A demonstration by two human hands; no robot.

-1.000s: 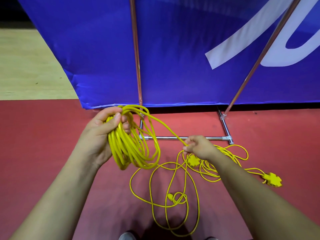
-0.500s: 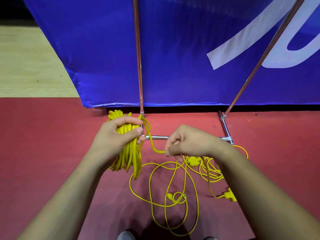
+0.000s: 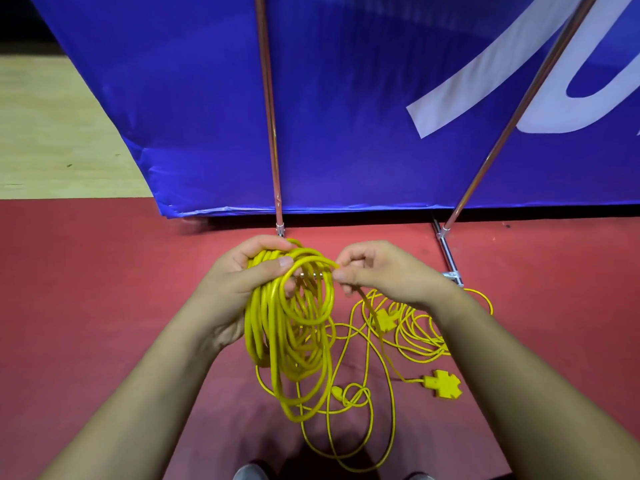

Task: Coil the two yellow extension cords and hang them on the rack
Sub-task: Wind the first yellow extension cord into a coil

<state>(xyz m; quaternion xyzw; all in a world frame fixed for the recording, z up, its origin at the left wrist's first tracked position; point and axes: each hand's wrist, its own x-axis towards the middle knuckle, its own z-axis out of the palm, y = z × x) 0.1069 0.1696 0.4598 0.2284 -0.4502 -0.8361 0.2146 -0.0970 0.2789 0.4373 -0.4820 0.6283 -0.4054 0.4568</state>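
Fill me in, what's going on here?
A person is coiling a yellow cord. The left hand grips the coil at its top; the right hand pinches the next stretch beside it. The rest trails down to a socket on the red floor. A second cord lies in a loose heap under the right forearm. Neither is on the rack yet.

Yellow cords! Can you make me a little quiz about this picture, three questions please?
1. True or false: the left hand grips the coil.
2. The cross-shaped socket lies on: A the red floor, B a table, C a chair.
3. Which hand pinches the strand leading onto the coil?
Key: 1 true; 2 A; 3 the right hand.
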